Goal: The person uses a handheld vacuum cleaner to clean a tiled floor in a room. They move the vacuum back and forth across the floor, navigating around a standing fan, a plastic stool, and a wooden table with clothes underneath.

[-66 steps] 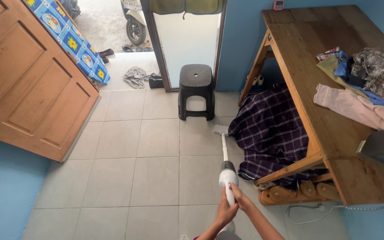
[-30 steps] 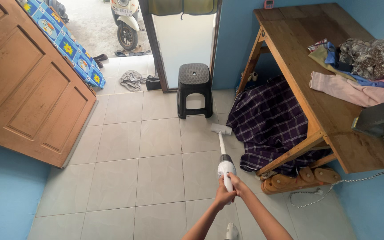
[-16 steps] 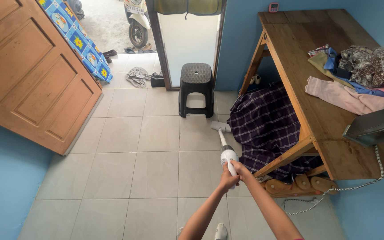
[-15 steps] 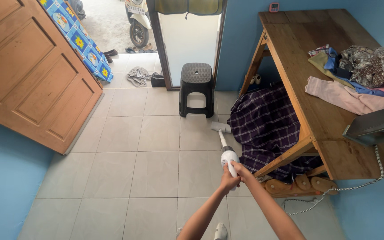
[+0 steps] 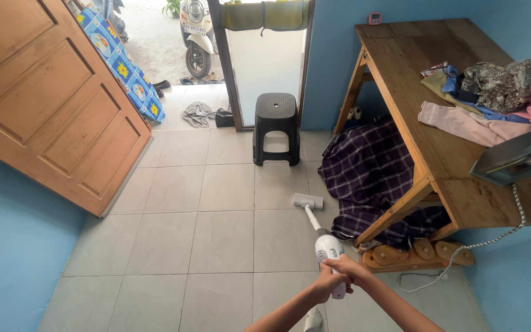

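Observation:
I hold a white stick vacuum [image 5: 325, 241] with both hands clasped on its handle low in the head view. My left hand [image 5: 326, 284] and my right hand [image 5: 351, 271] overlap on the grip. The wand runs forward to the floor head [image 5: 308, 201], which rests on the pale floor tiles [image 5: 228, 240] beside a dark plaid cloth [image 5: 370, 172] lying under the wooden table [image 5: 425, 147].
A black plastic stool [image 5: 276, 126] stands before the open doorway. A wooden door [image 5: 50, 104] leans open at left. Clothes [image 5: 487, 92] and a dark flat device [image 5: 514, 157] with a cord lie on the table. Wooden sandals [image 5: 419, 253] sit by the table leg.
The vacuum head has slid forward along the edge of the plaid cloth, and my view has shifted slightly. Both hands have stayed on the handle.

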